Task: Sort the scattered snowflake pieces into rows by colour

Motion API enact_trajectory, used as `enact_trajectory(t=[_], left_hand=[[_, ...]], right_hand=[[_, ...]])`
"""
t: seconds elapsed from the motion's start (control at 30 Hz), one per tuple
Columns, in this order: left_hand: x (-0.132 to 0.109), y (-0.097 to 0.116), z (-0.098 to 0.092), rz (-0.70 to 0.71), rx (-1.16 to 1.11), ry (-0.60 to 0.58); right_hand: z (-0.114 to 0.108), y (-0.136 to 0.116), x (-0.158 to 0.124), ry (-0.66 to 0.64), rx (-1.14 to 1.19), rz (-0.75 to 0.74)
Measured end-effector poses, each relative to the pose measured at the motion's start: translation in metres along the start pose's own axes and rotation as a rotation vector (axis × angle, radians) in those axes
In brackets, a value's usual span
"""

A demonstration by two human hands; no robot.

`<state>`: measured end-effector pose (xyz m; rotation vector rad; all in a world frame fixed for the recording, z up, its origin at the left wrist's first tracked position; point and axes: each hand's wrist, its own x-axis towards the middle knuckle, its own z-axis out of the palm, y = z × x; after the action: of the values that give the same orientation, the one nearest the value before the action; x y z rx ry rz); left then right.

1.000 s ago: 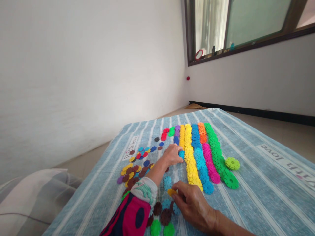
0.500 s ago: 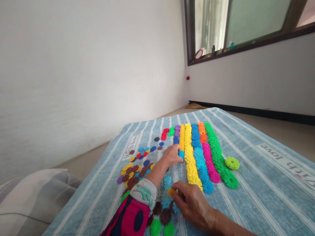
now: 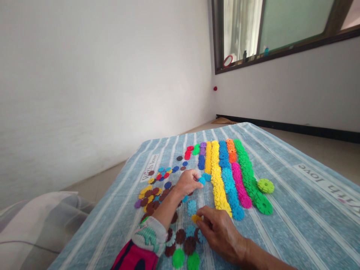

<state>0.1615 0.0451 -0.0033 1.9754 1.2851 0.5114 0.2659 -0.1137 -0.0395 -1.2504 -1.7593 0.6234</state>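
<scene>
My left hand [image 3: 188, 182], with a knitted cuff and red sleeve behind it, pinches a blue notched plastic disc [image 3: 201, 181] at its fingertips. Another blue disc [image 3: 207, 177] lies right against it, at the near end of the orange-yellow row [image 3: 208, 159]. Closer to me, my right hand [image 3: 221, 232] is closed with a yellow disc [image 3: 195, 218] between thumb and forefinger. Light-blue discs [image 3: 191, 207] lie flat just beyond that disc. Overlapping discs form a long yellow row [image 3: 217, 180] to the right of my left hand.
Further right run blue [image 3: 224, 153], pink [image 3: 241, 185] and green [image 3: 244, 165] rows, with a lime disc [image 3: 265, 185] beside them. Loose mixed discs [image 3: 152, 195] spread left of my left arm. Brown discs [image 3: 189, 245] lie near me on the striped cloth [image 3: 303, 225].
My left hand has drawn back toward me and slightly left from the orange-yellow row. Two blue discs now show by its fingertips. My right hand stays almost still with the yellow disc.
</scene>
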Motion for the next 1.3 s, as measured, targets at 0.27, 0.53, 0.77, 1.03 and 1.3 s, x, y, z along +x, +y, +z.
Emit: enact_trajectory(t=[0.27,0.53,0.77,1.03,1.3], left_hand=[[-0.011,0.004,-0.005,-0.060,0.043,-0.021],[-0.005,0.010,-0.003,-0.006,0.389,-0.009],[-0.010,0.021,0.002,0.159,0.576,-0.068],[-0.023,0.029,0.011,0.178,0.690,-0.064],[-0.014,0.024,0.009,0.154,0.539,-0.010]], right_hand=[[0.002,0.000,-0.001,-0.003,-0.010,-0.015],[-0.001,-0.002,-0.002,-0.011,-0.001,-0.022],[0.000,-0.001,-0.001,-0.017,-0.003,-0.010],[-0.001,-0.002,-0.001,-0.024,0.009,-0.014],[0.000,-0.001,0.000,-0.027,-0.005,-0.019]])
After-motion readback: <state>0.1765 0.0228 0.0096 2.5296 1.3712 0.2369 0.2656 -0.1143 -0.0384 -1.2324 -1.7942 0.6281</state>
